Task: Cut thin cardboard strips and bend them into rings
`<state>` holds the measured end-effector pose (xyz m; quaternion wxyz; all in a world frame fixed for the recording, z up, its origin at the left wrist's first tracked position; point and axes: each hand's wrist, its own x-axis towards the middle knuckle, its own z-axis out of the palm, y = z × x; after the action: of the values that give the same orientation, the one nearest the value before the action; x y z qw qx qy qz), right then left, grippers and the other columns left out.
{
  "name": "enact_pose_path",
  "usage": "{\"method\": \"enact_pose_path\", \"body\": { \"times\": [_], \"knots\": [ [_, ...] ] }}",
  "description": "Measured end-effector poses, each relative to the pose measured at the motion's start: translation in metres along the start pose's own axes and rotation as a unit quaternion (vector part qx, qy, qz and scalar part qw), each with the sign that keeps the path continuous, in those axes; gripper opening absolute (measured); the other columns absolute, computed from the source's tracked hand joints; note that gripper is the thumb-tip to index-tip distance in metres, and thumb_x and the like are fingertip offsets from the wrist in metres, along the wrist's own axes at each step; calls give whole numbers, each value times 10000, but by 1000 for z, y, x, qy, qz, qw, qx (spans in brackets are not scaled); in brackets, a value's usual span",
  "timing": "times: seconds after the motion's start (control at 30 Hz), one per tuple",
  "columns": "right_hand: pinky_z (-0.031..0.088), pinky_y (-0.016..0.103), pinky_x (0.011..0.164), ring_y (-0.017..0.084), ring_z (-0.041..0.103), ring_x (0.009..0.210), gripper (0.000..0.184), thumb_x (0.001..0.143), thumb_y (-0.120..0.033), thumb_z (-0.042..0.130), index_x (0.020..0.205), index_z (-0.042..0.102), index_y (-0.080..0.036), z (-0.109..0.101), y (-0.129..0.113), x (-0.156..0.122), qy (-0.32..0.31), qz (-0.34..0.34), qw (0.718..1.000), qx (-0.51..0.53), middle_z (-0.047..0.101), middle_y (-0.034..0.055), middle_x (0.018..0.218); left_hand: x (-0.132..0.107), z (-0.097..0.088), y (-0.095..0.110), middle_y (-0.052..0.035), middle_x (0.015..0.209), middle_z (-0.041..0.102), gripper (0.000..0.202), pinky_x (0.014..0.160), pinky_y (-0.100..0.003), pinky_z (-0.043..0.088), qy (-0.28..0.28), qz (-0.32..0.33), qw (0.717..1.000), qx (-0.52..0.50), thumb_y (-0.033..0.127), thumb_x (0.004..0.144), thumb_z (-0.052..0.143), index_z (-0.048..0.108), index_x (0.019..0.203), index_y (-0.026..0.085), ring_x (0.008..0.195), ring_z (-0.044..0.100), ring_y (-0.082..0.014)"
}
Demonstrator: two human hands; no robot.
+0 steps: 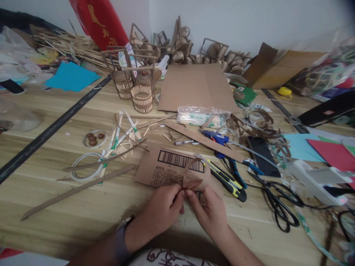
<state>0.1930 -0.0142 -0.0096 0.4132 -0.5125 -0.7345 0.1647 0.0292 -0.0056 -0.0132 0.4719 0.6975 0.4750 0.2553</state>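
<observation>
My left hand [168, 201] and my right hand [209, 210] meet above the near edge of a printed cardboard piece [172, 168]. Both are closed, pinching a thin brown strip [194, 183] between thumbs and fingers. One part of the strip curls up in a loop over the cardboard's barcode; the pinched part is hidden by my fingertips. A yellow-and-black utility knife [226, 181] lies right of the cardboard, near my right hand. Beyond it are black-handled scissors [277, 201] and a blue glue gun [217, 138]. Left of the cardboard lies a long brown strip [80, 192].
Rolls of white tape [74, 171], brown beads [93, 139] and wrapped sticks [118, 133] lie to the left. Small slatted baskets [142, 99] and a large cardboard sheet [194, 87] stand farther back. A phone [263, 157] and a tangle of brown strips [241, 127] are at right.
</observation>
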Motion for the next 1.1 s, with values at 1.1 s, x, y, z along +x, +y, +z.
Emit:
{"method": "enact_pose_path", "body": {
  "times": [1.1],
  "knots": [
    [541,262,586,178,692,695,114,941,-286,575,871,638,-221,1,5,-2,-28,20,999,7,728,28,771,-1,-3,4,-32,625,661,357,597,-263,380,-14,-19,1000,6,349,978,389,477,658,216,603,626,-173]
  ]
}}
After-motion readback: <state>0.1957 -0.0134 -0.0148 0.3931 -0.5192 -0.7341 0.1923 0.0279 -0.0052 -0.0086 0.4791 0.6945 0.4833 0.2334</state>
